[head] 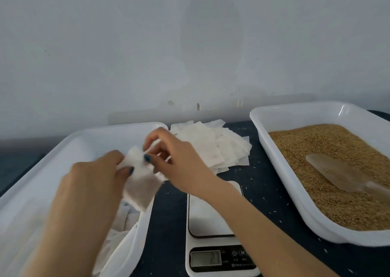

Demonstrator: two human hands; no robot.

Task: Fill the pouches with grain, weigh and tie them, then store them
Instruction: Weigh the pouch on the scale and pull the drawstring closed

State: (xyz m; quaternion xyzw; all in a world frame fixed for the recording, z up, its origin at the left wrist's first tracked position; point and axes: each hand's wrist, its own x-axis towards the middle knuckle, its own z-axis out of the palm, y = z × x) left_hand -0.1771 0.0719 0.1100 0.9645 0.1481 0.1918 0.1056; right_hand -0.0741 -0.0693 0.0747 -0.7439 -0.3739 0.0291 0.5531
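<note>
Trays: two; left tray (84,133) at 8 o'clock, grain tray (263,133) at 3.
Scale (211,219): one, at 6.
Pile (211,148): flat pouches at 12, too overlapped to count.
Scoop (337,171): one, lying on the grain (316,141).
Left hand (90,181): pinches the pouch's top.
Right hand (179,160): pinches its string (152,146).
Pouch (140,184): one, held above the left tray at 9; likely light, limp, tearable; best held by the neck.

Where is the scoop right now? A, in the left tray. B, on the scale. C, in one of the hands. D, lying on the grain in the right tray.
D: the scoop lies on the grain in the right tray, while the left hand and right hand hold a pouch.
</note>
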